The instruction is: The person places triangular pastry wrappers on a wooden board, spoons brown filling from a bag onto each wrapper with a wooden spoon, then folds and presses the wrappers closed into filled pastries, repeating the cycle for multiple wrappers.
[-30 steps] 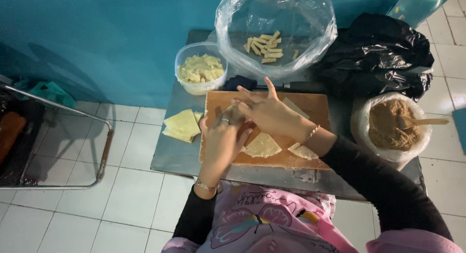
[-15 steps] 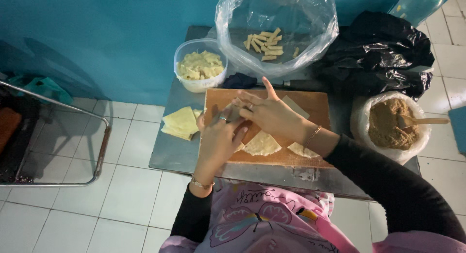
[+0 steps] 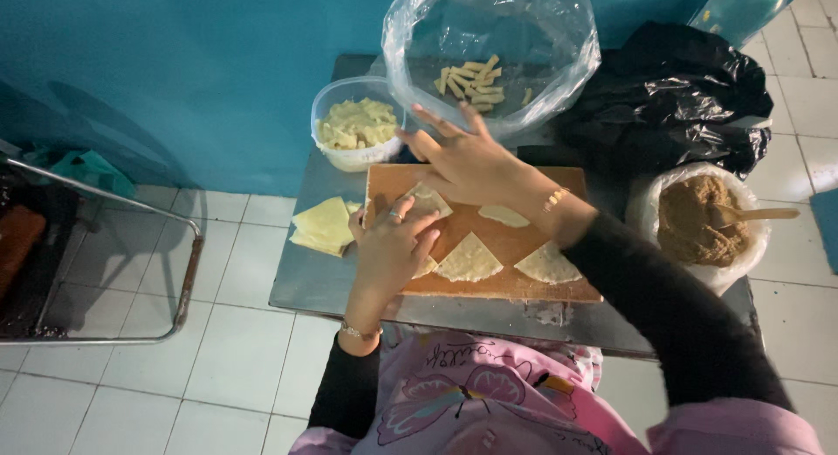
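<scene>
Wrapper triangle (image 3: pixel 426 199) at the board's (image 3: pixel 506 285) ten o'clock sits under our left hand (image 3: pixel 390 248) and right hand (image 3: pixel 463 158), fingers flat, gripping nothing; we're mid-fold, pressing it gently

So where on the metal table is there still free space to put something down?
Bare strips of metal table: left of the cutting board, below the wrapper stack, and along the near edge. The back is crowded: tub, clear bag, black bag, filling bowl.

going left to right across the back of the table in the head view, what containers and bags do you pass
Clear tub of pale filling → clear plastic bag of rolled sticks → black plastic bag → bag-lined bowl of brown filling.
</scene>
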